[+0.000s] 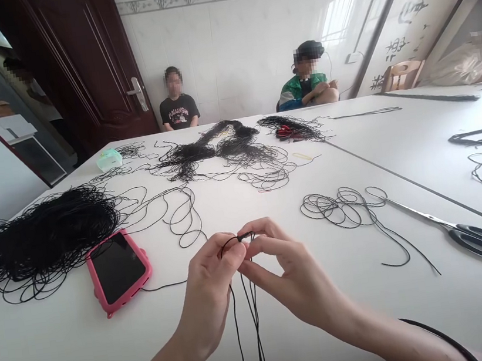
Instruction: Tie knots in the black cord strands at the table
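Both hands meet over the near middle of the white table (266,207). Thumb and fingers of my left hand (215,272) pinch a thin black cord (253,303) beside a short knotted section (245,236). Fingertips of my right hand (285,263) close on the same cord at the knotted part, and a small loop arches over the left fingertips. Several strands hang down from the hands toward the table's near edge. The exact path of the cord between the fingertips is hidden.
Left lies a phone in a pink case (119,270) beside a big heap of black cord (48,232). Scissors (455,226) and loose cord (338,209) lie right. Farther back are more cord bundles (223,147), red-handled pliers or snips (288,133) and a greenish box (109,159). People sit beyond.
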`<state>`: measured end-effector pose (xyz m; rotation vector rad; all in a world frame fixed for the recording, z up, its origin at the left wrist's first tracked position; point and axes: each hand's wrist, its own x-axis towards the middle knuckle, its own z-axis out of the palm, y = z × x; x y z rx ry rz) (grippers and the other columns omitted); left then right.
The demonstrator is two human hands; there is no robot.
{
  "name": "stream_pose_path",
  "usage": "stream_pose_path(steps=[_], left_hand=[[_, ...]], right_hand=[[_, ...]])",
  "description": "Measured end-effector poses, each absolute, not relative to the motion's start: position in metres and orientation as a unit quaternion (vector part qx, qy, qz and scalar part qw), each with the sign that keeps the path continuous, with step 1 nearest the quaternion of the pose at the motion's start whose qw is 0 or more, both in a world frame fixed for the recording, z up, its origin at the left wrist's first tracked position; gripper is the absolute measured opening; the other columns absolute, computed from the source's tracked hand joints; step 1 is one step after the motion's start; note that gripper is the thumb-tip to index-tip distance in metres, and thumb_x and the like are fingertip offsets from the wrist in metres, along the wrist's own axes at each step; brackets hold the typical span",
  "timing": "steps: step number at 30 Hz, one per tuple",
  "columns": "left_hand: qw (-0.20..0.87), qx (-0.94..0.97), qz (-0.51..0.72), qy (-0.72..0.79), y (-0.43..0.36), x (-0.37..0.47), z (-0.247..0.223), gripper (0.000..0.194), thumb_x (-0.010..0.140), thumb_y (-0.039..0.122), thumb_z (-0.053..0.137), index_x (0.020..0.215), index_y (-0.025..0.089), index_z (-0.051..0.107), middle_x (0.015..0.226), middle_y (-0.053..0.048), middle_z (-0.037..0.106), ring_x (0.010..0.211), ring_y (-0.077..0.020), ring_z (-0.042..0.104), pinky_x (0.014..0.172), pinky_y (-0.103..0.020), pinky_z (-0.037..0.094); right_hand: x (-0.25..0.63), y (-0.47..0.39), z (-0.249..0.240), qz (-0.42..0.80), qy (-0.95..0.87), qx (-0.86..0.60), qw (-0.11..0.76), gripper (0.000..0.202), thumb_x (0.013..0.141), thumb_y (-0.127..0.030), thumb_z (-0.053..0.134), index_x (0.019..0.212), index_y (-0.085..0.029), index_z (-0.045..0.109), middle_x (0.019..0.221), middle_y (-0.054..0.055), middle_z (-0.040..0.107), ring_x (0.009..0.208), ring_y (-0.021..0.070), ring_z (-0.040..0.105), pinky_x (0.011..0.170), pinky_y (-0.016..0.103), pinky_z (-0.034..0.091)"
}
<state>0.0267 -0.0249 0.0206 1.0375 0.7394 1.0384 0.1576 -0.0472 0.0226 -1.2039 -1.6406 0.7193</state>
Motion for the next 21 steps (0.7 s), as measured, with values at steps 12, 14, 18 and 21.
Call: stream_pose_path(steps=[12,14,18,21], left_hand=[[0.668,0.458,0.459,0.365,-0.0223,0.0224,0.0251,0.015,0.079,0.034,0.063,0.069,0.023,0.06,0.072,0.004,0.049,0.075,-0.0076,0.042,0.069,-0.015,0.037],[0.67,0.458,0.457,0.364,-0.0222,0.0226,0.0253,0.014,0.079,0.033,0.062,0.07,0.023,0.061,0.073,0.005,0.05,0.075,-0.0074,0.042,0.069,-0.015,0.038],[0.674,0.46,0.454,0.357,-0.0226,0.023,0.0258,0.013,0.08,0.03,0.061,0.07,0.023,0.061,0.074,0.004,0.053,0.08,-0.0078,0.046,0.075,-0.016,0.039],[0.671,0.473,0.454,0.347,-0.0224,0.0223,0.0271,0.014,0.082,0.028,0.058,0.069,0.022,0.06,0.075,0.004,0.053,0.08,-0.0082,0.048,0.076,-0.017,0.04]], right_hand=[[0.1606,-0.0491,0.0229,0.306,-0.692,-0.46,0.466,0.01,0.082,-0.019,0.057,0.075,-0.021,0.063,0.099,0.004,0.052,0.085,0.0129,0.057,0.07,0.025,0.051],[0.1605,-0.0491,0.0233,0.309,-0.696,-0.453,0.464,0.01,0.083,-0.018,0.057,0.076,-0.021,0.063,0.098,0.003,0.052,0.085,0.0123,0.056,0.076,0.026,0.05],[0.1592,-0.0497,0.0242,0.326,-0.7,-0.435,0.463,0.011,0.082,-0.016,0.056,0.074,-0.02,0.061,0.092,0.002,0.052,0.082,0.0106,0.054,0.076,0.024,0.049],[0.1599,-0.0503,0.0246,0.337,-0.708,-0.423,0.455,0.011,0.082,-0.015,0.057,0.074,-0.02,0.062,0.085,0.001,0.051,0.079,0.0101,0.053,0.073,0.023,0.049]])
